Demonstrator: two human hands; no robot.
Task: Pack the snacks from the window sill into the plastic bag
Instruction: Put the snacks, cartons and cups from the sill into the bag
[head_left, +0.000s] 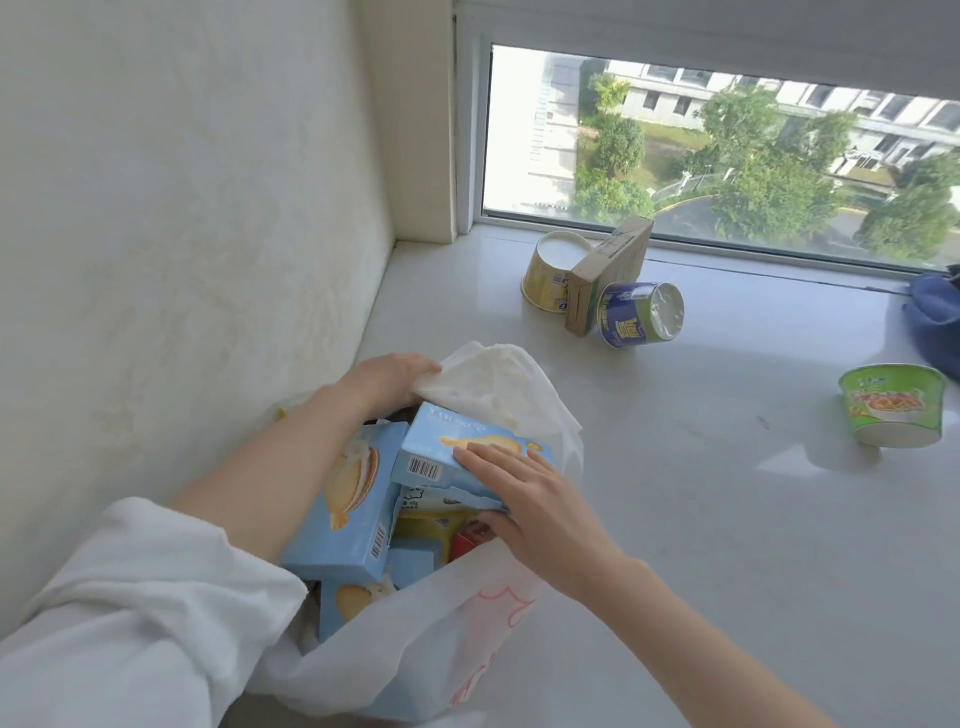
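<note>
The right hand (530, 499) grips a blue biscuit box (441, 441) — fingers above, thumb beneath — seating it in the plastic bag (457, 649), whose rim the left hand (384, 379) pinches open. Next: let go, then reach (probably) for the blue cup (631, 317) on the window sill (701, 519).

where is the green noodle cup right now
In the head view the green cup stands on the window sill at the far right, just in front of a dark blue item and apart from the plastic bag.

Sill (675, 493): bag (426, 623), box (608, 275), yellow cup (550, 275), green cup (893, 405) (blue cup (636, 314) toppled)
</note>
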